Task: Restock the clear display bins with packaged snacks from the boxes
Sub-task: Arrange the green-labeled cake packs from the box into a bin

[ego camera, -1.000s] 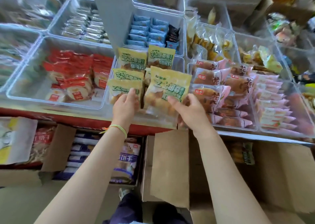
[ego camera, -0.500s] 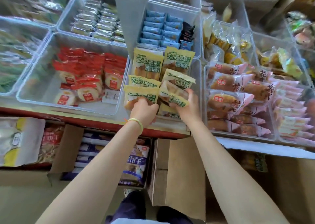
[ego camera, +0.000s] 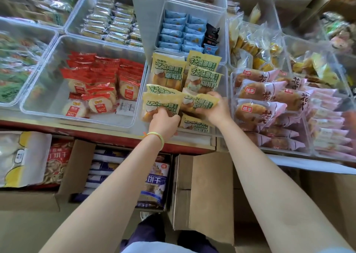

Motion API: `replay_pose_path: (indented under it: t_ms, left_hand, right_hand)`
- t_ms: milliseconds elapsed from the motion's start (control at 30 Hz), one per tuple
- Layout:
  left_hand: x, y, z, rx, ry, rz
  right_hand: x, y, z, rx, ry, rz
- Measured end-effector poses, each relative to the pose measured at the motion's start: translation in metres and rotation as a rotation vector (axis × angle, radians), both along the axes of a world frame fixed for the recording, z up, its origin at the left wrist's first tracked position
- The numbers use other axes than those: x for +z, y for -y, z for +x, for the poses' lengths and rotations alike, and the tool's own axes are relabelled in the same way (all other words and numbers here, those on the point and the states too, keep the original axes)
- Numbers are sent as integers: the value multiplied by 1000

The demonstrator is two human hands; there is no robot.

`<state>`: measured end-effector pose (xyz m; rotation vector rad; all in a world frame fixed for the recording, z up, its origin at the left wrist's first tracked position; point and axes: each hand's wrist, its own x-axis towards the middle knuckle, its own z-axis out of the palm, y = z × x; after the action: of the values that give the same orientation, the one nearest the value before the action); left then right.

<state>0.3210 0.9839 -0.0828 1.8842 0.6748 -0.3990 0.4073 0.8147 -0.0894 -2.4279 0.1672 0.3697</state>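
A: Our left hand (ego camera: pixel 163 124) grips a yellow packet (ego camera: pixel 160 106) at the clear bin's (ego camera: pixel 224 83) front; our right hand (ego camera: pixel 216 111) pinches a second packet (ego camera: pixel 200 103) just beside it

B: Both inside that bin, more yellow packets (ego camera: pixel 185 70) upright behind. What crowds us?

A: Red rice crackers (ego camera: pixel 100 83) left, pink-wrapped buns (ego camera: pixel 267 102) right, blue packs (ego camera: pixel 181 32) beyond. An open cardboard box (ego camera: pixel 210 187) sits below, between our arms

B: Our fingertips are hidden under the wrappers, and the far right blurs

Clear bins (ego camera: pixel 81 116) on red-edged shelf (ego camera: pixel 115 137)
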Motion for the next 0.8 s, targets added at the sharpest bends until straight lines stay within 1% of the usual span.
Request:
replay_pose_path:
  t_ms: [133, 200, 233, 267, 300, 333, 367, 400, 433, 467, 567, 633, 700, 767, 800]
  left_hand:
    - [5, 7, -14, 6, 57, -3]
    - [13, 21, -25, -8, 116, 19]
    - [17, 31, -30, -25, 143, 22]
    - [20, 43, -36, -52, 158, 26]
    - [21, 57, -42, -89, 170, 32]
    - [21, 71, -46, -127, 174, 41]
    - [20, 86, -51, -161, 177, 48]
    - [17, 102, -56, -184, 186, 58]
    - [14, 119, -62, -197, 206, 79]
    - [10, 137, -69, -203, 241, 113]
    - [-3, 194, -90, -248, 364, 195]
    - [-19, 233, -102, -366, 395, 222]
    - [-39, 269, -109, -518, 392, 249]
    - [-51, 300, -114, -654, 316, 268]
    - [-55, 312, -116, -697, 272, 277]
  right_hand:
    - [27, -6, -31, -180, 253, 14]
    - [48, 3, -62, -179, 333, 116]
    - [61, 12, -81, -126, 310, 166]
    - [72, 25, -99, -47, 231, 224]
    - [83, 40, -117, 43, 98, 288]
    - [93, 55, -133, 136, -67, 355]
    - [100, 72, -147, 221, -234, 380]
    - [101, 91, -157, 288, -372, 338]
    - [99, 109, -166, 324, -462, 248]
    - [91, 129, -172, 325, -509, 147]
    - [57, 187, -181, 177, -479, -102]
    - [28, 226, -181, 31, -453, -216]
    - [-4, 266, -176, -153, -439, -211]
    - [-31, 304, -169, -334, -395, -187]
    - [-43, 321, -166, -382, -365, -207]
